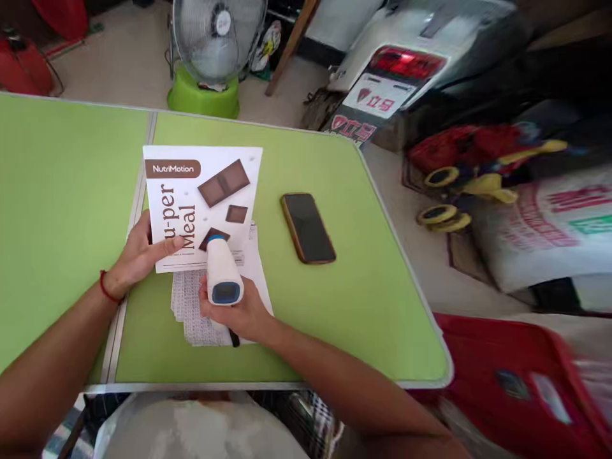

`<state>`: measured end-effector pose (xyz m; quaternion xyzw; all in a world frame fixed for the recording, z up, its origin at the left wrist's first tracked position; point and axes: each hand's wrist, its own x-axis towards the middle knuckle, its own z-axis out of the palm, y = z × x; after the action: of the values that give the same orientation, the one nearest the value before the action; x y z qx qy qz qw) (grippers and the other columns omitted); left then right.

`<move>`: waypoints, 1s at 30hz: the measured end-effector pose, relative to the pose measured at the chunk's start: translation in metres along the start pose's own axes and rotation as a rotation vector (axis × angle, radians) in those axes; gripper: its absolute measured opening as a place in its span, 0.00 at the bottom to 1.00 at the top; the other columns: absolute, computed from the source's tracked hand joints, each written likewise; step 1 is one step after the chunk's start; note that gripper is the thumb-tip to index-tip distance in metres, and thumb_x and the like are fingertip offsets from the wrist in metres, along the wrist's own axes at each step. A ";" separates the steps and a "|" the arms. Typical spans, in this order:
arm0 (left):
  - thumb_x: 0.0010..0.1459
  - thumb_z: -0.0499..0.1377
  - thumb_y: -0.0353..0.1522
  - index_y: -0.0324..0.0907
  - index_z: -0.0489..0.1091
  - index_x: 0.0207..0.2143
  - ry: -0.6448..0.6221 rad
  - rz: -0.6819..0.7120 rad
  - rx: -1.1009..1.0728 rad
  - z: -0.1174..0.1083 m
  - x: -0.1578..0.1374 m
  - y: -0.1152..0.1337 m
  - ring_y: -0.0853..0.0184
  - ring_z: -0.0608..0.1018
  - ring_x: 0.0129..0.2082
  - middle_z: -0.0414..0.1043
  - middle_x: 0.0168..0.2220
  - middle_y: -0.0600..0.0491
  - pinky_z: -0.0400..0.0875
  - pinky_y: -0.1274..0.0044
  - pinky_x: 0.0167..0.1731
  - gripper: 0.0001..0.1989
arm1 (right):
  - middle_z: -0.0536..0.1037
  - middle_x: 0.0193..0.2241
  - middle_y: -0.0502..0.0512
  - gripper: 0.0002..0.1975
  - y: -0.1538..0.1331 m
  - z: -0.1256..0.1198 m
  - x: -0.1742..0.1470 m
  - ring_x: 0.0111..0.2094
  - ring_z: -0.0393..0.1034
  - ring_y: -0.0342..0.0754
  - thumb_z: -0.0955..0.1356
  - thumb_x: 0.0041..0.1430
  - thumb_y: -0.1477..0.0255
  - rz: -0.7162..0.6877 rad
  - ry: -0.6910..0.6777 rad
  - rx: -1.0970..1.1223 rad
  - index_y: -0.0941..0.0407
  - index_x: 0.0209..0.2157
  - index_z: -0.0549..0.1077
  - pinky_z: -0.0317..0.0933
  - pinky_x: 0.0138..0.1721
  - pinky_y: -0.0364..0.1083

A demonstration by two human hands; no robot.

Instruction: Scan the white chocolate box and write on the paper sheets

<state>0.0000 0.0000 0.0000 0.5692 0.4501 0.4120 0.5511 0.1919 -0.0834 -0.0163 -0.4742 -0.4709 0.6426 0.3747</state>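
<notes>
My left hand [143,248] holds a white printed NutriMotion package [215,191] by its lower left side, thumb across the front. Brown lettering and chocolate-bar pictures cover that face; I cannot tell whether it is a box or a folded booklet. My right hand [246,312] is wrapped round the grip of a white-and-blue infrared thermometer [224,268], its small dark screen towards me and its blue tip just in front of the package's lower edge. Beneath both hands, printed paper sheets [191,306] lie on the green table [358,319], partly hidden.
A phone [310,228] in a brown case lies right of the package. Beyond the table's far edge, a fan [220,38] stands on a green stool [203,95]. A motorcycle [382,83], filled sacks [549,229] and a red container [507,363] are at the right.
</notes>
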 end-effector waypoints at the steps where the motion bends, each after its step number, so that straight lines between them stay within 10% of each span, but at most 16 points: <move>1: 0.46 0.69 0.45 0.37 0.67 0.49 0.004 0.002 0.002 0.000 0.000 -0.001 0.48 0.74 0.48 0.72 0.50 0.41 0.71 0.61 0.44 0.32 | 0.71 0.24 0.48 0.14 0.000 0.000 0.000 0.24 0.67 0.44 0.73 0.42 0.66 0.008 0.003 -0.008 0.54 0.29 0.66 0.66 0.28 0.47; 30: 0.47 0.69 0.46 0.39 0.67 0.47 0.009 0.039 0.028 -0.001 0.002 -0.004 0.50 0.75 0.46 0.73 0.46 0.43 0.72 0.61 0.42 0.30 | 0.72 0.22 0.47 0.09 0.000 0.001 0.000 0.23 0.68 0.44 0.72 0.44 0.70 0.013 0.015 -0.007 0.54 0.27 0.68 0.67 0.29 0.47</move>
<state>-0.0006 0.0023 -0.0040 0.5836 0.4470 0.4190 0.5329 0.1913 -0.0835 -0.0166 -0.4832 -0.4673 0.6399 0.3725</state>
